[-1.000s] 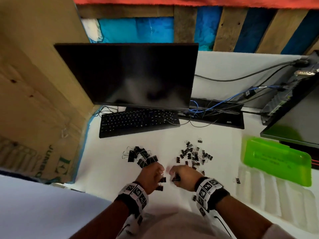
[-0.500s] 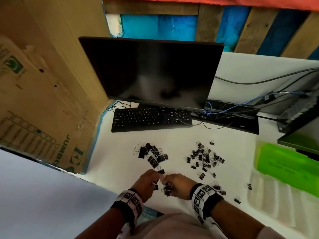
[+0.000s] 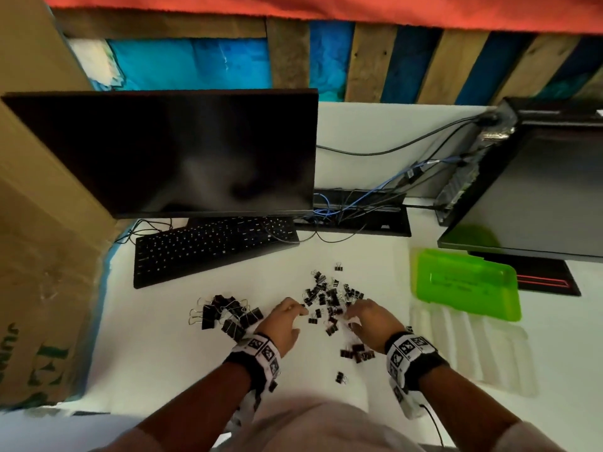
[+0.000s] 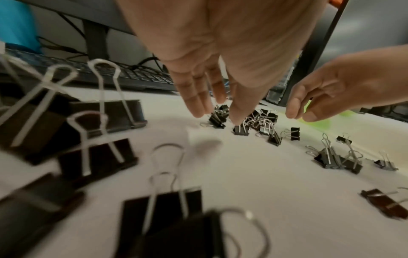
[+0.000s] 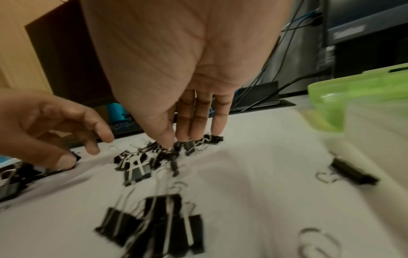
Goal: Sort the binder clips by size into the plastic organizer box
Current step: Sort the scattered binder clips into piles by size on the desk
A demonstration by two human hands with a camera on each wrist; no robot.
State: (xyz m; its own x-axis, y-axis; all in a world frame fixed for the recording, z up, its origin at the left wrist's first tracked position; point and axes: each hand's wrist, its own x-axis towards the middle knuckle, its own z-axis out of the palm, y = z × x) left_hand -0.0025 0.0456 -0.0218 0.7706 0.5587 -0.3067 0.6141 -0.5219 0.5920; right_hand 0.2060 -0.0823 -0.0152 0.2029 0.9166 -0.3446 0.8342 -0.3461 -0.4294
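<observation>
Black binder clips lie on the white desk in groups: large clips (image 3: 228,316) (image 4: 99,139) at the left, a small-clip pile (image 3: 329,291) (image 5: 189,144) in the middle, and a few medium clips (image 3: 357,352) (image 5: 159,225) nearer me. My left hand (image 3: 293,316) (image 4: 218,117) hovers with fingers straight, tips just above the pile's left edge, holding nothing. My right hand (image 3: 355,318) (image 5: 176,141) reaches down with straight fingers, its tips touching the small clips. The organizer box (image 3: 466,347) of clear plastic lies at the right with its green lid (image 3: 466,285) (image 5: 353,94) open.
A black keyboard (image 3: 212,249) and dark monitor (image 3: 182,151) stand behind the clips. Cables (image 3: 352,210) and a second screen (image 3: 538,197) fill the back right. A cardboard box (image 3: 42,256) walls off the left. A lone clip (image 3: 341,377) lies near the desk's front edge.
Both hands have moved forward from the near edge, where they were close together, and spread apart over the small-clip pile. A few medium clips now lie where the hands were.
</observation>
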